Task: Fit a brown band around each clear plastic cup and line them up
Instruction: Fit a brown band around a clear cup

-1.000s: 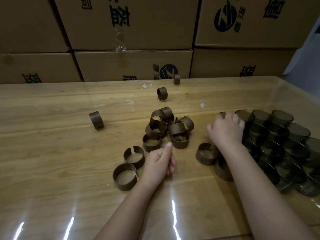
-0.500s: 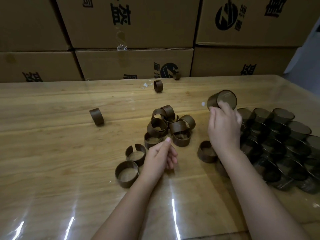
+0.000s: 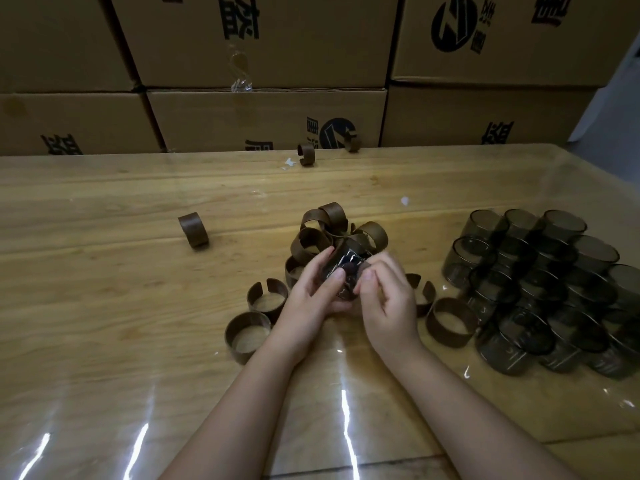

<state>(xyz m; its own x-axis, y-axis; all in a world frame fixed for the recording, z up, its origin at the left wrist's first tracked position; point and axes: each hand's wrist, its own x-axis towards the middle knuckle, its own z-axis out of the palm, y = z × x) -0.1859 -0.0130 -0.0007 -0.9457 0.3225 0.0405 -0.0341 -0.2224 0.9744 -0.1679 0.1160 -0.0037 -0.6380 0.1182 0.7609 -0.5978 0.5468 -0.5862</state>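
Observation:
My left hand (image 3: 311, 292) and my right hand (image 3: 388, 299) meet at the table's middle, both gripping one clear plastic cup (image 3: 346, 271) held between them. I cannot tell whether a band is on it. Just behind the hands lies a heap of brown bands (image 3: 332, 233). Two more bands (image 3: 247, 336) stand left of my left hand, and another band (image 3: 450, 322) stands right of my right hand. A stack of clear cups (image 3: 540, 282) lies on its side at the right.
The wooden table (image 3: 104, 306) has a glossy clear cover. A lone band (image 3: 194, 230) stands at the left, two bands (image 3: 306, 154) near the far edge. Cardboard boxes (image 3: 263, 119) form a wall behind the table.
My right hand lifted a cup from the stack at the right and brought it to the middle. My left hand rose off the table and took hold of the same cup.

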